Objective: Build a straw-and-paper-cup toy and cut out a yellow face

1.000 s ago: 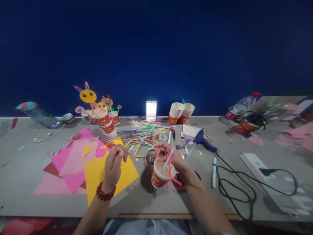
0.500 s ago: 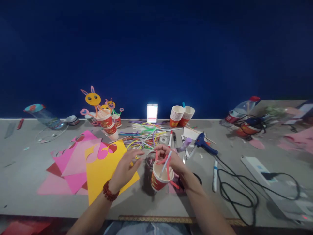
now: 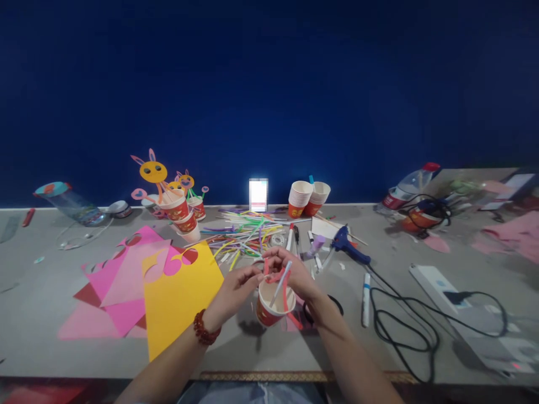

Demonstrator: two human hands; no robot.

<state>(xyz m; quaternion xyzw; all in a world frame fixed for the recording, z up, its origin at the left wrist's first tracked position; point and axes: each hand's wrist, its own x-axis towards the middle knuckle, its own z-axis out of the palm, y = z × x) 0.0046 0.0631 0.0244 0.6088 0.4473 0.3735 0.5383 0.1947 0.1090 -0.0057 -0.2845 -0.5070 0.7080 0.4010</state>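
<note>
A red and white paper cup (image 3: 269, 315) is tilted toward me, its shadow falling on the table below. Coral-pink pipe cleaners (image 3: 286, 300) and a pale stick (image 3: 280, 285) stand in it. My right hand (image 3: 291, 272) is behind the rim, with its fingers closed on a bent pink pipe cleaner; the palm side is hidden. From the left, my left hand (image 3: 239, 292) reaches the same pipe cleaner, thumb and forefinger pinched at its end beside the rim. A clear tape roll is partly hidden behind my fingers.
Yellow (image 3: 179, 303) and pink paper sheets (image 3: 130, 280) lie at left. Decorated cups (image 3: 174, 210), a pile of pipe cleaners (image 3: 248, 235) and stacked cups (image 3: 300, 196) stand behind. At right are a glue gun (image 3: 349, 247), its looping cord (image 3: 396, 331), a marker (image 3: 366, 300) and a power strip (image 3: 438, 292).
My left hand has moved right, from hovering over the yellow paper to the pink pipe cleaner at the cup, and its fingers have closed. My right hand stays beside the cup.
</note>
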